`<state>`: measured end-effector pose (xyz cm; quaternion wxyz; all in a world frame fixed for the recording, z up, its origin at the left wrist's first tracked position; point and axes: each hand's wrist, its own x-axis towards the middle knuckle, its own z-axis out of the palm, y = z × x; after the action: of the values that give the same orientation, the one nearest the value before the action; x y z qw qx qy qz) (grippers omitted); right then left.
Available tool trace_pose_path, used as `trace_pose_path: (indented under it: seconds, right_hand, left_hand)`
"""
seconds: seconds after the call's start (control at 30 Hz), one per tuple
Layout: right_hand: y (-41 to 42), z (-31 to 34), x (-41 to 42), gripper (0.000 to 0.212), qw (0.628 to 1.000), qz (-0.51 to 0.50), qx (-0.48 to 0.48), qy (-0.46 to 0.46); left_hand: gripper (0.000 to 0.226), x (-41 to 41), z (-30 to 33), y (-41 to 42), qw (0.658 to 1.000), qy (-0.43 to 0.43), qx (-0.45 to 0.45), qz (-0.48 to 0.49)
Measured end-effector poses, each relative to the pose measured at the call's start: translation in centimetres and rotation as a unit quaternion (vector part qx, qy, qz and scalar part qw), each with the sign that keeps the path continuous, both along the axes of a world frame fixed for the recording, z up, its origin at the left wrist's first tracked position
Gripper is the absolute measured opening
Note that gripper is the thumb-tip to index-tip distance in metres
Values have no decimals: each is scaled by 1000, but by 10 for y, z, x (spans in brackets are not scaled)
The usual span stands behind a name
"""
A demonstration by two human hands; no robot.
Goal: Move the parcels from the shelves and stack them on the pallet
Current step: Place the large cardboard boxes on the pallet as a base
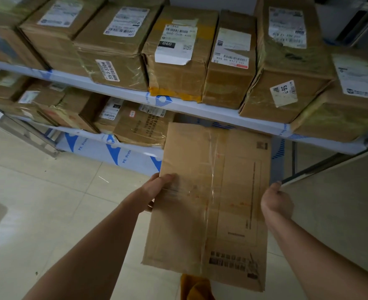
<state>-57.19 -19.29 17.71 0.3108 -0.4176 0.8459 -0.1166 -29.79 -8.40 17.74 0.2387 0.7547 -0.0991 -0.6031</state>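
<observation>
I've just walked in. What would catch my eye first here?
The long flat cardboard box in the middle, held out by a left hand and a right hand on its sides. Behind it, an upper shelf packed with labelled brown parcels.

A long, flat brown cardboard parcel [211, 198] (clear tape down its middle) is gripped at both side edges by the left hand [157, 189] and right hand [276, 201], before white metal shelves [200, 107] packed with labelled cartons.
</observation>
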Motion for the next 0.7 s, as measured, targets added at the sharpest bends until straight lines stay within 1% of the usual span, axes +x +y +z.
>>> trace_pose_path:
  seconds: [0.1, 0.17, 0.23, 0.3, 0.33, 0.4, 0.47, 0.5, 0.57, 0.6, 0.67, 0.7]
  right_hand:
    - [41, 3, -4, 68, 999, -46, 5, 0]
    - [71, 6, -4, 64, 996, -90, 0, -5]
    - [99, 11, -1, 50, 993, -112, -8, -46]
    - [126, 16, 5, 39, 991, -95, -8, -94]
    - [138, 19, 9, 38, 990, -87, -7, -107]
    - [159, 26, 23, 40, 991, -85, -10, -102]
    - [177, 34, 44, 46, 988, -119, -26, -99]
    - [186, 37, 55, 47, 986, -127, -30, -100]
    - [210, 43, 80, 47, 989, -107, -22, -97]
    - [222, 47, 94, 45, 991, -86, -19, -96]
    - [244, 55, 128, 44, 991, -48, -16, -126]
    - [254, 60, 147, 45, 991, -28, -11, -127]
  left_hand:
    - [55, -1, 1, 26, 1000, 19, -5, 5]
    - [54, -5, 1, 45, 999, 22, -27, 16]
    - [55, -6, 2, 66, 998, 19, -52, 24]
    - [52, -2, 6, 89, 997, 15, -72, 32]
    - [53, 2, 9, 100, 996, 11, -80, 38]
    - [58, 13, 15, 124, 995, 1, -85, 49]
    - [58, 28, 25, 152, 995, -10, -82, 59]
    - [61, 37, 30, 168, 995, -14, -78, 67]
    - [70, 57, 39, 202, 994, -19, -66, 84]
    - [68, 68, 45, 221, 993, -18, -64, 97]
    - [50, 95, 56, 257, 991, -16, -67, 115]
    - [40, 109, 61, 276, 990, -15, -66, 127]
